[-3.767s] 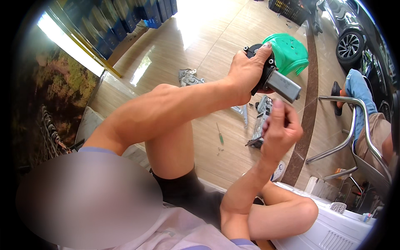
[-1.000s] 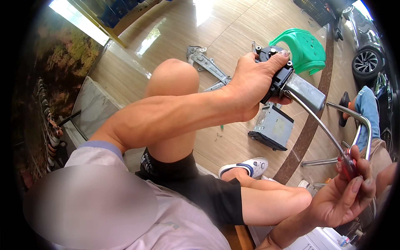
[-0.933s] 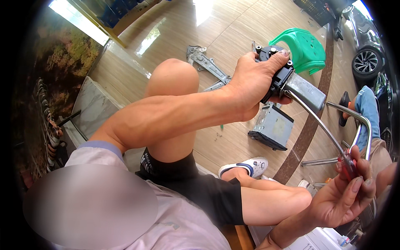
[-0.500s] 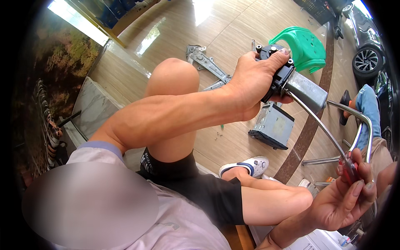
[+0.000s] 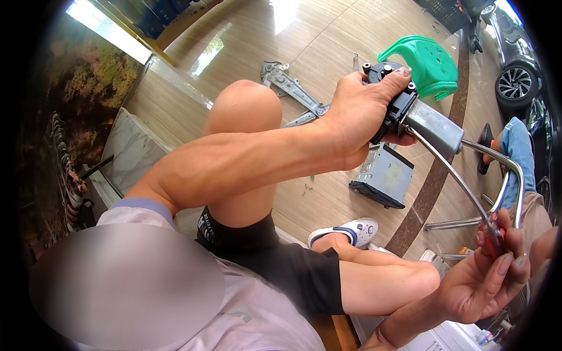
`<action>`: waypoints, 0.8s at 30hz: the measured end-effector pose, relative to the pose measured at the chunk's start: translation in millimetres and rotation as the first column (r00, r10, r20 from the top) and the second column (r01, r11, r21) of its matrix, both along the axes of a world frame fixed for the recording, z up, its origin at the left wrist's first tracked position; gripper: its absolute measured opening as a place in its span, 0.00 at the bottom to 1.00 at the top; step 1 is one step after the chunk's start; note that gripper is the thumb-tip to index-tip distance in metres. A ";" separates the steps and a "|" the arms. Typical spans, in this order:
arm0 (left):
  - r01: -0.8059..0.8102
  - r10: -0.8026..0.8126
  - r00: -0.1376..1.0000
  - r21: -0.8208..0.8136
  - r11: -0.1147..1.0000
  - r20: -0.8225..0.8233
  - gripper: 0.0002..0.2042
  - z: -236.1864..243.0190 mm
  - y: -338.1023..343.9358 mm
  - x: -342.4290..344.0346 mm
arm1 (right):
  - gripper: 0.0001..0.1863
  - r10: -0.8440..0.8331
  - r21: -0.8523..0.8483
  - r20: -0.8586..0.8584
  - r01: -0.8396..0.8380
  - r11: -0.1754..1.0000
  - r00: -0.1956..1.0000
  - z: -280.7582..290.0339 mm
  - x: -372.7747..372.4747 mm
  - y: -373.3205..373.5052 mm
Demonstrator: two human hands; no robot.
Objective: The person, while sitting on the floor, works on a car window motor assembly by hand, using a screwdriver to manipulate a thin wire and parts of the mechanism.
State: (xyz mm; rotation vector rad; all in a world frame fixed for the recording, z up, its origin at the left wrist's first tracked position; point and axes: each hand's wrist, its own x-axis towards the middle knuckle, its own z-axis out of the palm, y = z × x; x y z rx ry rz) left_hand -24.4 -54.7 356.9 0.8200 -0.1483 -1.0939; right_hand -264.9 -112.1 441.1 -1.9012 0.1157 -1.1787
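While left hand (image 5: 357, 111) gripped black-and-grey motor unit (image 5: 410, 114) at far right above knee, right hand (image 5: 486, 281) closed on red-handled screwdriver (image 5: 453, 181) at near right, its tip touching motor.

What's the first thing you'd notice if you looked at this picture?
The left hand stretched out in the middle, gripping a black and grey motor unit above the wooden floor. Next, the long screwdriver running from that unit down to the right hand at the lower right, which holds its red handle. A bright green plastic stool lies on the floor behind the unit, top right.
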 end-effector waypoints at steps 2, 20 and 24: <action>-0.001 0.000 1.000 -0.052 0.999 -0.029 0.17 -0.5 -0.6 1.6 | 0.15 -0.003 -0.004 0.000 0.003 1.000 1.000 0.8 0.4 0.3; 0.042 -0.044 0.998 -0.060 0.997 -0.037 0.18 2.2 0.3 -1.4 | 0.15 -0.004 0.010 -0.002 0.004 1.000 1.000 2.3 -4.6 -3.3; 0.052 -0.054 0.998 -0.055 0.997 -0.038 0.18 2.8 0.5 -1.8 | 0.15 -0.041 -0.026 0.008 0.042 0.999 0.999 1.2 -5.7 -4.4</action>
